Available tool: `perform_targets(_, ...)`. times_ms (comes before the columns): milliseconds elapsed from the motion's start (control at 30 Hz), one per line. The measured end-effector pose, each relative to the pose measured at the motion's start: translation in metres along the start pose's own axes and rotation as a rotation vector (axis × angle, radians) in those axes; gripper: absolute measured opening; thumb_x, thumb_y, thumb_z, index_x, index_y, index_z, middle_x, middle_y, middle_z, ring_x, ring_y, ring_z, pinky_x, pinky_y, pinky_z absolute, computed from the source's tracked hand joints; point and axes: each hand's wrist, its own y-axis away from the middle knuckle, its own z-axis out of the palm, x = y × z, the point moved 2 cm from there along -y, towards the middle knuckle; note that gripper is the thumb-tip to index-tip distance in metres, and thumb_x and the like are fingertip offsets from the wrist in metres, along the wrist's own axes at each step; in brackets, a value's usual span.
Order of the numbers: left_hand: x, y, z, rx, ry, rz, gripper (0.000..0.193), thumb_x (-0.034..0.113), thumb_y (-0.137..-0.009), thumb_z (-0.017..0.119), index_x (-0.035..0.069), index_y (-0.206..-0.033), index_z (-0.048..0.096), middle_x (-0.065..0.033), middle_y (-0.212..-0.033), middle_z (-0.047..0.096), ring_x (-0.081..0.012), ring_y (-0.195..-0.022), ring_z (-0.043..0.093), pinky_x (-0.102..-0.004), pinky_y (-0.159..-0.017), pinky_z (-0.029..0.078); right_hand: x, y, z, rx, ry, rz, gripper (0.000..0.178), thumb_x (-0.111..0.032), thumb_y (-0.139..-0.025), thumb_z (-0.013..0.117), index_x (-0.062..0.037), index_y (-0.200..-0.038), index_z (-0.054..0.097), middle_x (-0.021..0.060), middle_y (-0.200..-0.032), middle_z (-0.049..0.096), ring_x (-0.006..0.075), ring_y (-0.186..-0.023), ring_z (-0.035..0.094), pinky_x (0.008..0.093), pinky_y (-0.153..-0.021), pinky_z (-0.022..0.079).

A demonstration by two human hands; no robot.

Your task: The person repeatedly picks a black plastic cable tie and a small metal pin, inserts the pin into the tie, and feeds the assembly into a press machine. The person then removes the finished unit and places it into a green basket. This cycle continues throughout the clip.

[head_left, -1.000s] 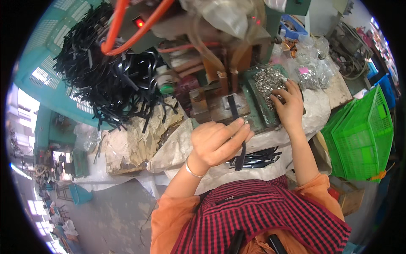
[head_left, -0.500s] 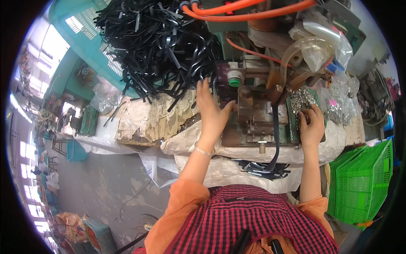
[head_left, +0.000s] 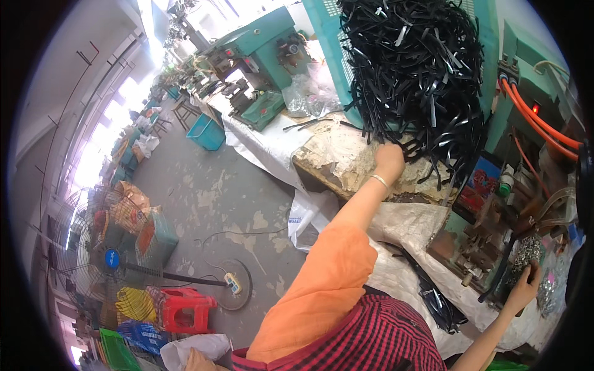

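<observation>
My left hand point(head_left: 390, 162) is closed at the near edge of a big heap of loose black strips point(head_left: 414, 74), touching their ends. Its fingertips are hidden, so what they grip cannot be made out. The heap fills and spills from a tilted turquoise basket point(head_left: 328, 37). At the right, my right hand point(head_left: 525, 287) has curled fingers at a pile of small shiny metal pieces point(head_left: 527, 250); anything held there is too small to name. Left of that hand stands a small bench press point(head_left: 479, 241). One black strip point(head_left: 495, 278) hangs down from it.
Several black strips point(head_left: 439, 306) lie on white sheeting below the press's front edge. Orange hoses point(head_left: 538, 114) arch over the right. A worn board point(head_left: 322, 148) lies under the heap. On the floor at left stand a fan point(head_left: 111, 256), a red stool point(head_left: 189, 309) and a turquoise bin point(head_left: 207, 132).
The view has swung left. My left hand, spread open beside the press before, has moved to the strip heap and closed. My right hand remains at the metal pieces.
</observation>
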Motion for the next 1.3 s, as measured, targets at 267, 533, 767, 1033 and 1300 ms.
perform_targets(267,-0.015,0.013,-0.057,-0.409,0.147,0.099,0.024,0.009,-0.073,0.068,0.003,-0.095,0.076,-0.0231,-0.099,0.074,-0.0391,-0.097,0.072,-0.0468,-0.082,0.058,-0.052,0.012,-0.025,-0.006,-0.09,0.13,0.03,-0.016,-0.102,0.062,0.0027,-0.126,0.068,0.0112,-0.126,0.07,0.0189,-0.117,0.063,0.032,-0.105,0.045)
perform_targets(533,0.043,0.088,-0.088,-0.546,1.385,-0.143,0.023,0.003,-0.093,0.067,-0.003,-0.114,0.062,-0.0089,-0.086,0.069,-0.0152,-0.064,0.065,-0.026,-0.055,0.052,-0.179,0.02,0.053,0.077,-0.573,0.002,0.038,-0.002,-0.088,0.075,-0.0006,-0.124,0.062,0.0065,-0.108,0.068,0.0138,-0.099,0.065,0.0292,-0.09,0.052)
perform_targets(767,0.15,0.082,-0.206,0.012,1.854,0.563,0.015,0.006,-0.099,0.066,-0.008,-0.099,0.059,-0.0208,-0.105,0.068,-0.0221,-0.081,0.07,-0.0286,-0.066,0.062,-0.209,0.015,0.036,-0.058,-1.005,0.218,0.046,0.003,-0.091,0.067,0.0032,-0.134,0.052,0.0109,-0.117,0.066,0.0133,-0.102,0.064,0.0273,-0.095,0.049)
perform_targets(1033,0.187,0.109,-0.204,0.333,1.299,0.948,0.025,-0.01,-0.076,0.079,0.003,-0.097,0.074,-0.0122,-0.094,0.076,-0.026,-0.083,0.074,-0.036,-0.071,0.061,-0.213,0.039,-0.017,-0.233,-0.643,-0.026,0.051,0.001,-0.088,0.064,-0.0024,-0.139,0.057,0.0118,-0.134,0.064,0.023,-0.125,0.06,0.0369,-0.108,0.045)
perform_targets(1300,0.206,0.135,-0.176,0.47,0.977,1.273,0.023,0.007,-0.074,0.082,0.01,-0.095,0.073,-0.0072,-0.096,0.075,-0.0138,-0.059,0.062,-0.0271,-0.047,0.044,-0.06,0.024,-0.016,0.111,0.495,-0.202,0.027,-0.016,-0.082,0.078,-0.0007,-0.104,0.073,0.0229,-0.132,0.062,0.0446,-0.132,0.051,0.0513,-0.11,0.041)
